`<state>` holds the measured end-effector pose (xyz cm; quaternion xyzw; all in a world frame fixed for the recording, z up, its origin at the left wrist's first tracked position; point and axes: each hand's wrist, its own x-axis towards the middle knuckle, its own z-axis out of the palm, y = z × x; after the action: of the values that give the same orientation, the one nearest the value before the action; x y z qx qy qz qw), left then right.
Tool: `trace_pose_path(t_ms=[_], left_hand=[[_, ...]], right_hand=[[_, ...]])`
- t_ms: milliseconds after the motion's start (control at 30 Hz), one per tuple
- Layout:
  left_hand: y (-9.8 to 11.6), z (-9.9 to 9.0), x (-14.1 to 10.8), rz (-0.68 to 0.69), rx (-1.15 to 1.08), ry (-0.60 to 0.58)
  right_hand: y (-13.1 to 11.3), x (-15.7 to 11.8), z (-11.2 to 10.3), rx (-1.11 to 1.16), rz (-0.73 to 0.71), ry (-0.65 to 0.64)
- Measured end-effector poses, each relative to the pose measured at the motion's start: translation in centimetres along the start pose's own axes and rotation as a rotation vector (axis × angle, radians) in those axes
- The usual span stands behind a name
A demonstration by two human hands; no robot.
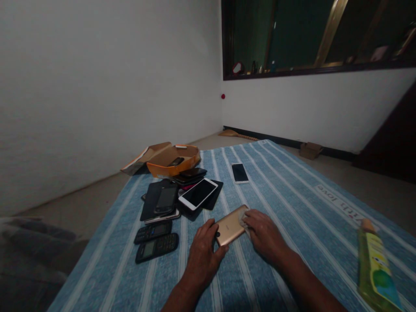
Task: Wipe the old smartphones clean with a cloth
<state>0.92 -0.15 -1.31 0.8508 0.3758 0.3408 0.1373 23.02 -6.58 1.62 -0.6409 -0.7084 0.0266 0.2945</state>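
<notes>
A gold phone [230, 226] lies back side up and tilted between my hands, above the blue striped cloth. Its left end is gripped by my left hand [204, 252], thumb below and fingers above. My right hand [261, 229] presses a crumpled whitish cloth [243, 218] against the phone's right end, fingers bent round it. Left of my hands are two black keypad phones [157, 247] side by side. Beyond them a pile of dark phones [166, 199] has a white-framed phone [198, 194] on top. Another white phone [240, 173] lies alone farther back.
An open orange cardboard box [173, 167] with a dark phone inside stands at the back left. At the right edge is a bottle of yellow-green liquid [377, 268]. Walls rise behind the striped surface, with a broom [238, 134] and small carton [310, 150] on the floor.
</notes>
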Motion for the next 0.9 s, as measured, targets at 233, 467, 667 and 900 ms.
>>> trace_pose_path(t_ms=[233,467,667,900], left_hand=[[0.2,-0.2,0.2,0.012,0.001,0.004],[0.4,-0.6,0.3,0.01,0.001,-0.018],[0.3,-0.4,0.3,-0.001,-0.007,-0.009],[0.4,-0.4,0.3,-0.003,-0.002,-0.012]], right_hand=[[-1.8,-0.6,1.4,-0.028,-0.036,0.019],[-4.5,-0.9,2.2,0.025,-0.099,-0.109],[-0.4,-0.2,0.5,-0.003,-0.01,0.003],[-0.9,-0.2,0.6,-0.018,-0.001,0.008]])
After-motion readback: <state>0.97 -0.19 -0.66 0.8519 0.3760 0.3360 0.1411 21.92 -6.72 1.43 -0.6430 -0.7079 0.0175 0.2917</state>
